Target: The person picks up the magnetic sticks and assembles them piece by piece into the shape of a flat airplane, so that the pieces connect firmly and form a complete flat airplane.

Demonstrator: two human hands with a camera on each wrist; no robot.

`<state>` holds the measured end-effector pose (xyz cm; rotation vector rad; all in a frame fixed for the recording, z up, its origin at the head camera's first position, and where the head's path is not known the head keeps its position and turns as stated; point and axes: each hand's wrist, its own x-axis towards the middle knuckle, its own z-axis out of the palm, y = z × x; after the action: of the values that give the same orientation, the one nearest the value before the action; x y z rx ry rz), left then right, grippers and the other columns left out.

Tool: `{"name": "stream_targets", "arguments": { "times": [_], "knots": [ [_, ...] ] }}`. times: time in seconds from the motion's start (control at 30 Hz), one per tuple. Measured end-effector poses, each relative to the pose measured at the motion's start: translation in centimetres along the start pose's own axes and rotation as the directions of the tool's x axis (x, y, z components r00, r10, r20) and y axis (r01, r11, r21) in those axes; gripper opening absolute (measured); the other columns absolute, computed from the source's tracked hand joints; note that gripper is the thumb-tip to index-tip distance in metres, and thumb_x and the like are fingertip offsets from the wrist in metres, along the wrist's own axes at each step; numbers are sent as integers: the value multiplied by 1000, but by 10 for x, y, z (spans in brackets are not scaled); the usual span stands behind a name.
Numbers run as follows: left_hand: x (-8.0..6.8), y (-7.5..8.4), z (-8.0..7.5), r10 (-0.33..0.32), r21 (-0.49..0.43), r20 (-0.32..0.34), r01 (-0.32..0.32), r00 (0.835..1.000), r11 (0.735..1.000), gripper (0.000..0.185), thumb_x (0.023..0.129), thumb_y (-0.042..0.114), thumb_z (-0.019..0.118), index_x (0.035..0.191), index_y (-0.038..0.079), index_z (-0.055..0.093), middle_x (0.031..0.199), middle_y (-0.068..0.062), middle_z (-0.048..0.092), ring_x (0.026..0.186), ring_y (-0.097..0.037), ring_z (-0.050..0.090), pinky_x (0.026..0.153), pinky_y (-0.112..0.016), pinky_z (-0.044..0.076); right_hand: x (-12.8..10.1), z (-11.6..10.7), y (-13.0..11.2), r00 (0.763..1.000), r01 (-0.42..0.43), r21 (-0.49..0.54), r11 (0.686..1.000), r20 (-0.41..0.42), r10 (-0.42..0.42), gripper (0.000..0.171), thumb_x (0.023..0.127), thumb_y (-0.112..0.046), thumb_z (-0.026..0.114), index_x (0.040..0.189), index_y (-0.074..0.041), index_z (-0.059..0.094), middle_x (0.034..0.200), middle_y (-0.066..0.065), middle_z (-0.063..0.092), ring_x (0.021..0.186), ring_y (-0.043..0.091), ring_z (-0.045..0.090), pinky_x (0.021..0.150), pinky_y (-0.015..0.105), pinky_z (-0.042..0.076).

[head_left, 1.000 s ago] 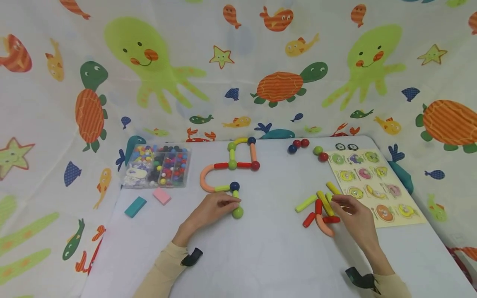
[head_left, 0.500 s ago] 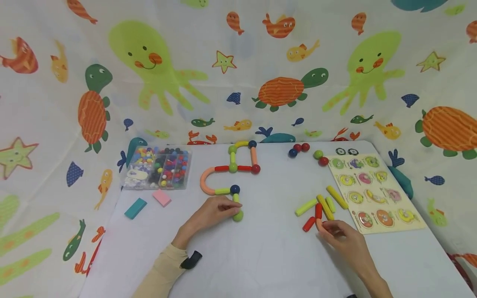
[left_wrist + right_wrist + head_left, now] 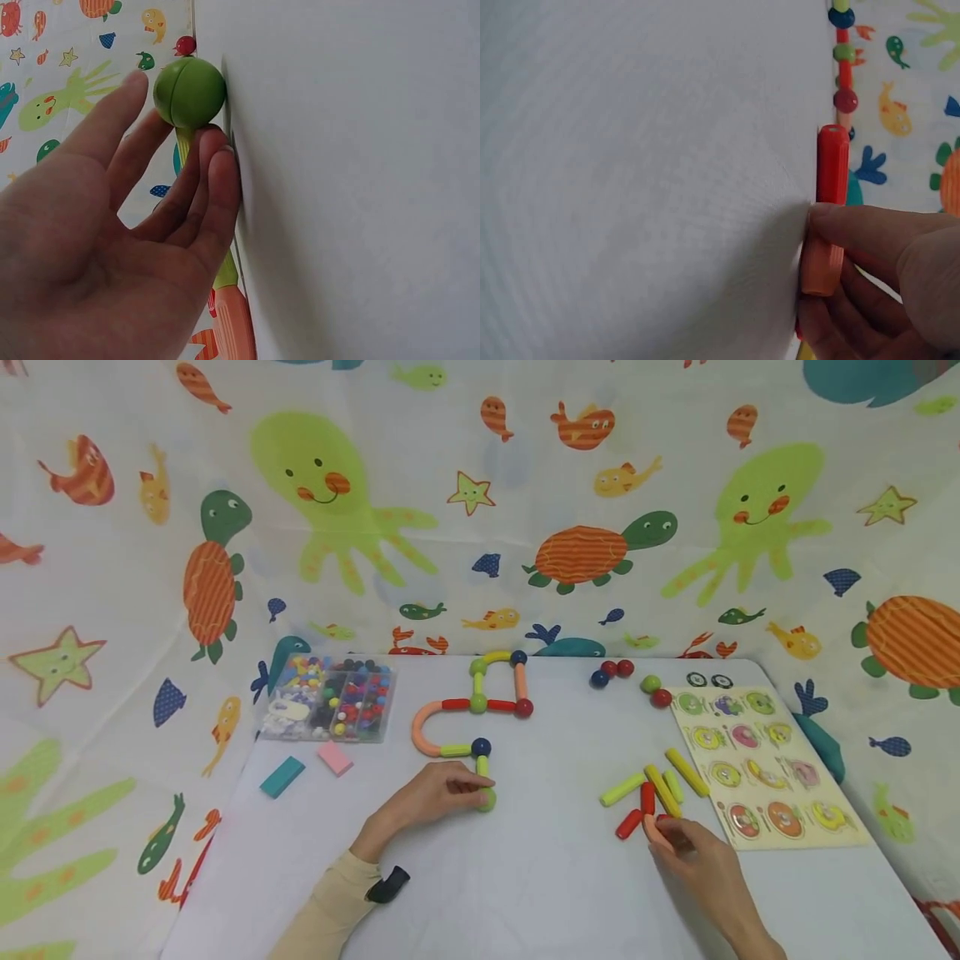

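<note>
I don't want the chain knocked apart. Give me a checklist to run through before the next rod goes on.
1. Left hand steadies the chain's end: ok, fingers touch the green ball.
2. Right hand has a piece: ok, it pinches the curved orange rod.
3. Curved orange rod free of the pile: not ok, a red rod lies against it.
4. Chain joined up: ok, no gaps seen.
5. Spare balls at hand: ok, at the table's far edge.
</note>
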<state>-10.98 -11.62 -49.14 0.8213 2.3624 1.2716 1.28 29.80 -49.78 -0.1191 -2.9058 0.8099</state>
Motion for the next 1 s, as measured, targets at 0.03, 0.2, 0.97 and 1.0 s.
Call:
{"name": "stream_targets", "arguments": {
  "times": [0.03, 0.2, 0.97, 1.0],
  "knots": [
    [0, 0, 0, 0, -3, 6, 0, 1000, 1000, 32, 92, 33, 75, 122, 21, 75, 92, 10, 68, 80, -9, 59, 75, -22, 50, -1, -1, 0, 1000, -6, -2, 1000, 5, 6, 36, 79, -18, 88, 111, -11, 73, 97, -3, 73, 82, 7, 63, 71, 17, 53],
    [3, 2, 2, -16, -4, 29, 16, 999, 1000, 33, 91, 32, 77, 123, 21, 75, 91, 11, 66, 81, -9, 59, 75, -22, 52, -6, -8, 0, 999, 20, -4, 1000, -34, -20, 37, 79, -11, 87, 113, -12, 73, 97, -4, 72, 80, 2, 60, 69, 13, 51],
    [0, 0, -1, -15, -15, 13, 15, 1000, 1000, 32, 90, 29, 78, 121, 20, 76, 90, 9, 66, 79, -9, 58, 73, -21, 51, 13, -21, -5, 981, 50, 33, 998, 184, -56, 40, 85, -9, 79, 124, -6, 71, 99, 1, 69, 79, 1, 55, 68, 18, 53],
    [0, 1, -1, -13, -15, 11, 13, 1000, 1000, 32, 90, 29, 78, 121, 20, 76, 90, 9, 66, 79, -9, 58, 73, -21, 51, 14, -24, -6, 982, 57, 30, 998, 181, -62, 40, 85, -8, 79, 124, -6, 71, 100, 2, 70, 78, 1, 54, 68, 17, 52]
  ]
}}
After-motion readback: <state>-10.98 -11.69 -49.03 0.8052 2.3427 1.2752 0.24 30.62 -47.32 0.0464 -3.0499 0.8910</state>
